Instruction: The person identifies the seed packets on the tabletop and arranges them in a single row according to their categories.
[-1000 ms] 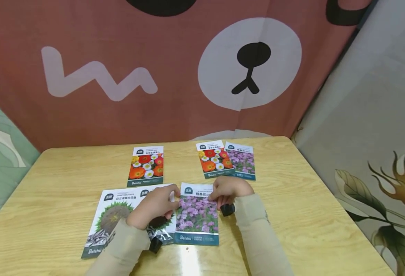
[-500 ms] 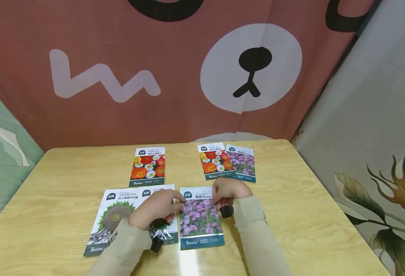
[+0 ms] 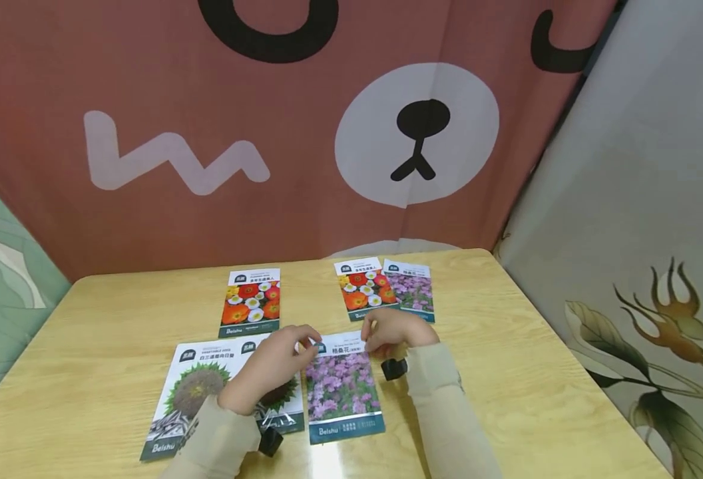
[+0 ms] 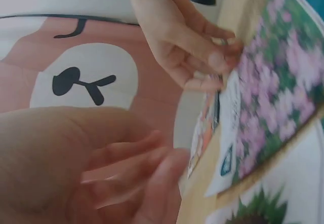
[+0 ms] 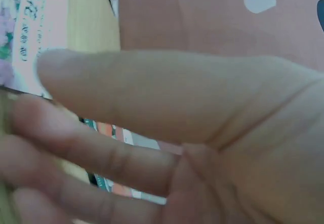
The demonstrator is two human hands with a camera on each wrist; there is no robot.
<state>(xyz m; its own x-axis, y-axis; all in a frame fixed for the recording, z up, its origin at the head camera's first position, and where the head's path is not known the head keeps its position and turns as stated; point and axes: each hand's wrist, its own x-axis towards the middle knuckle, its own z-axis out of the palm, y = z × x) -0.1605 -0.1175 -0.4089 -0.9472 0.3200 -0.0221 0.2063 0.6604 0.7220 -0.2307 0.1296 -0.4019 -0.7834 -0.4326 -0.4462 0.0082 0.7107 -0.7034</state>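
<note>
In the head view, a seed packet (image 3: 342, 389) with pink-purple flowers and a dark teal bottom band lies at the front middle of the table. My right hand (image 3: 396, 330) pinches its top right corner. The right wrist view shows the thumb over the packet's white edge (image 5: 43, 32), with fingers below. My left hand (image 3: 273, 362) is by the top left corner, its fingers loosely bent. In the left wrist view those fingers (image 4: 152, 168) stand just off the packet. Two sunflower seed packets (image 3: 202, 386) lie left, the second partly hidden under my left hand.
A poppy seed packet (image 3: 251, 303) lies farther back. To its right, another poppy packet (image 3: 363, 289) overlaps a second pink-flower packet (image 3: 414, 286). The wooden table (image 3: 507, 399) meets a red bear-print cloth (image 3: 303, 219) behind and a floral cloth (image 3: 627, 199) at the right.
The pink-flower packet came away from the sunflower packet beside it, slightly rightward, leaving a narrow gap. My left fingers have loosened from its left edge. The head view has tilted up.
</note>
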